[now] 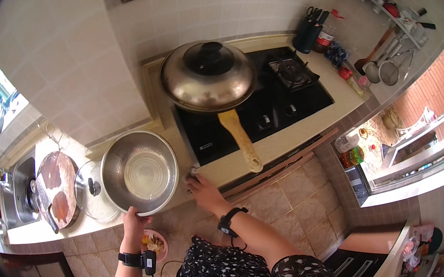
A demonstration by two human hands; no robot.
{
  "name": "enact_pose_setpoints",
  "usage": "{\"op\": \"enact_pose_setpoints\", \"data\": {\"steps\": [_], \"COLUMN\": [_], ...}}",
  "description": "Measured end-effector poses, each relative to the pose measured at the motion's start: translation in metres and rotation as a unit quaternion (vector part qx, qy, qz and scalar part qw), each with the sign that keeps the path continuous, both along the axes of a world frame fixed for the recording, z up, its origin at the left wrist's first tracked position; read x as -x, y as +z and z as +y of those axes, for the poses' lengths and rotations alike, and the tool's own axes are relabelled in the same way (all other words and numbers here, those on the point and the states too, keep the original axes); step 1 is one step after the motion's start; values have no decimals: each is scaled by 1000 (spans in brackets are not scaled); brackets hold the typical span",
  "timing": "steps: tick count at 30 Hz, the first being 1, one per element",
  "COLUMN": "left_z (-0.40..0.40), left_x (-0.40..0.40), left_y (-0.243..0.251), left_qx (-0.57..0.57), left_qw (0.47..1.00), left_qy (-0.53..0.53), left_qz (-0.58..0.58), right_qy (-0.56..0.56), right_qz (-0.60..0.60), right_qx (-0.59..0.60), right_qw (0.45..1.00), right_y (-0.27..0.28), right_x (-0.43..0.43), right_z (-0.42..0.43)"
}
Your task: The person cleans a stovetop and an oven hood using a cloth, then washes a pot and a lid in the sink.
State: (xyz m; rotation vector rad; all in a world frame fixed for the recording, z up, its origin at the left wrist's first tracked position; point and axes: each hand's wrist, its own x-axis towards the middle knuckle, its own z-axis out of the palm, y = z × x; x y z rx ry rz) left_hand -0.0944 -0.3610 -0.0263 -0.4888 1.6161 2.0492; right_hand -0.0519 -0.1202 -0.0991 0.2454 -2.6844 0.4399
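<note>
My left hand (135,224) grips the near rim of a hammered stainless steel basin (115,166), thumb over the edge. The basin is tilted, its inside facing me, and I make out no food in it. At the counter edge by the stove corner, my right hand (203,191) has its fingers on a small dark grey wad (192,173), perhaps a scrubber or rag, mostly hidden. A wok under a domed metal lid (229,85) with a black knob sits on the left burner of the gas stove (222,138). Its pale handle (242,139) points towards me.
Left of the basin lie a glass lid (101,206), a round wooden chopping board (58,171) with a cleaver (44,195) and a sink (17,210). A pink bin (163,246) with scraps stands on the floor. A knife block (306,36) and bottle (324,38) stand behind the stove.
</note>
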Motion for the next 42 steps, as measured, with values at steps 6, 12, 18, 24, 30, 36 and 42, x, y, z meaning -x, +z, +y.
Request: {"op": "enact_pose_setpoints", "data": {"steps": [6,12,18,24,30,36,42], "left_z": [40,75,107,120,114,152,119], "left_x": [2,-7,-14,-15,-18,-57,-137], "left_y": [-28,-41,-49,-54,-65,-21,-110], "left_qx": [-37,-9,-3,15,-25,-1,-91], "left_qw": [998,997,996,989,978,962,957], "left_qy": [41,72,92,146,206,259,242], "left_qz": [-34,-19,-6,27,-1,-93,-133], "right_qy": [-104,-188,-444,-454,-138,-21,44], "right_qz": [-120,-100,-50,-60,-53,-324,-209], "right_qx": [169,-241,-38,-1,46,704,922], "right_qw": [973,947,894,889,988,632,324], "right_y": [8,-9,-22,-13,-15,60,144], "right_x": [-53,-88,-109,-90,-87,-70,-58], "right_z": [125,299,471,491,393,395,417]}}
